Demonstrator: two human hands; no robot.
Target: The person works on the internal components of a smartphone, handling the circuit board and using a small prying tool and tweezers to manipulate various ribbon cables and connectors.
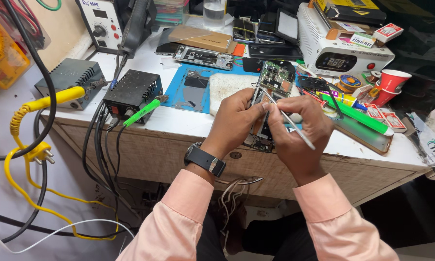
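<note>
Your worktop (179, 126) carries a blue repair mat (179, 89) and a white pad (227, 84), and the opened smartphone (274, 82) is raised above its front edge. Your left hand (237, 121) closes its grip round the phone's left side. Your right hand (300, 133) pinches metal tweezers (289, 121), tips on the phone's board.

The sleeves (179, 217) are pink. The watch (205, 159) is black. The mat (179, 92) is blue. The cup (391, 82) is red. The cable (19, 164) is yellow.
</note>
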